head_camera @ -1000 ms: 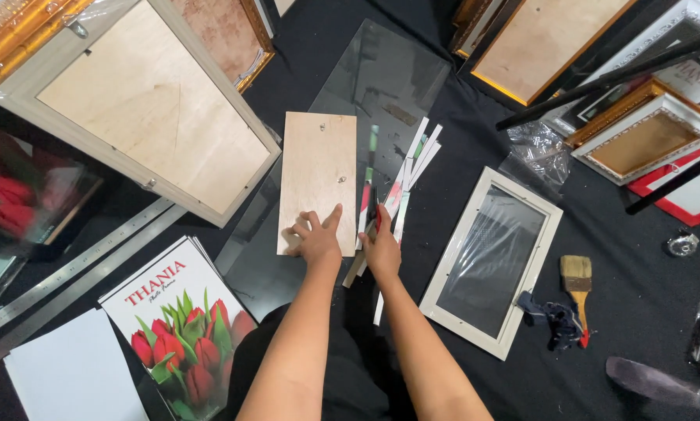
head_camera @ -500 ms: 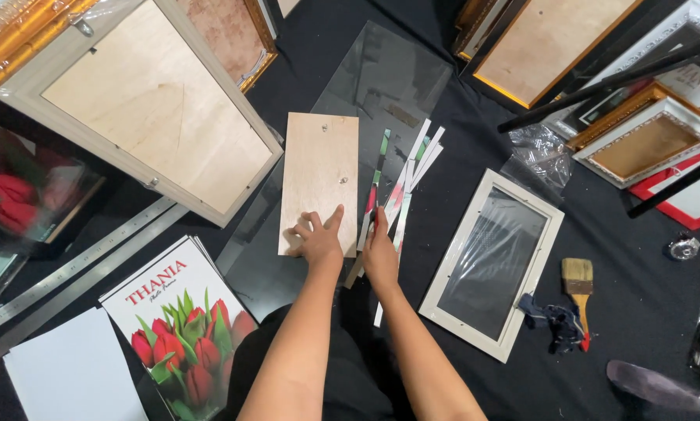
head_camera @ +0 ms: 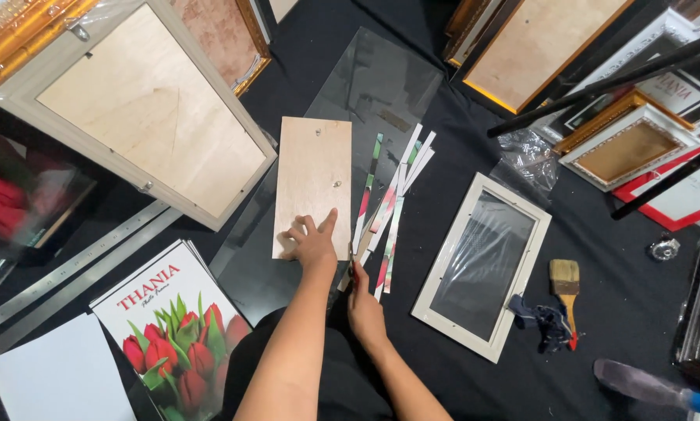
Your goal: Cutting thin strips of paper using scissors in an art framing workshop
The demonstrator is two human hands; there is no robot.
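Plywood board (head_camera: pixel 312 183) lies lengthwise away from the person, left hand (head_camera: pixel 312 243) flat, ungrasping; right hand (head_camera: pixel 363 306) grip unclear.

A white frame (head_camera: pixel 482 265) lies right, a brush (head_camera: pixel 566 284) beside it. A tulip print (head_camera: pixel 174 327) and steel rulers (head_camera: pixel 69 273) lie near left; a big frame (head_camera: pixel 143 109) far left.

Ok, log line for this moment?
left hand: flat on board | right hand: at strips | white frame: right, untouched
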